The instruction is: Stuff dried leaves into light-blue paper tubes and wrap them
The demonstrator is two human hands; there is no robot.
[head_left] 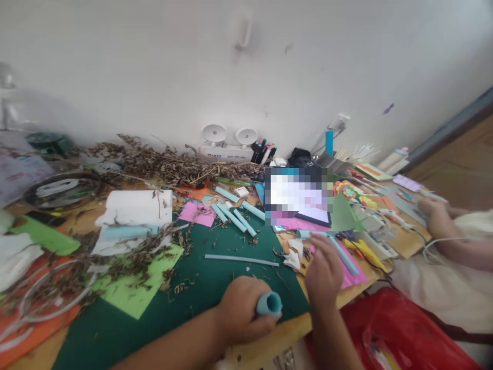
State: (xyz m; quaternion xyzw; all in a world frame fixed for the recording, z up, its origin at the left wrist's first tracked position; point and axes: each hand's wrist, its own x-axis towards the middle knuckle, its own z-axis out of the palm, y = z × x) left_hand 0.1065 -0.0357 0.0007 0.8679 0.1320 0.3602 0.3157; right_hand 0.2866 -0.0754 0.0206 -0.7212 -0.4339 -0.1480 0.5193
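My left hand [244, 311] is wrapped round a light blue rolled paper tube [269, 304], its open end facing up toward me, near the front edge of the green mat [215, 293]. My right hand [325, 270] is raised at the mat's right side, fingers apart and reaching forward, with nothing visible in it. Just beyond its fingertips lies another blue paper roll [304, 234]. A crumpled white tissue [294, 254] is beside that hand. Several thinner blue rolls [233, 218] rest at the back of the mat, and a long thin grey-blue stick [242, 260] lies across its middle.
Dried leafy stems [162, 164] spread along the wall and over green paper [134, 282]. A tablet [319, 216], partly pixelated, stands at the back. Pink paper [356, 275] and cables lie to the right. Another person's arm [442, 226] rests at far right, above a red bag [404, 329].
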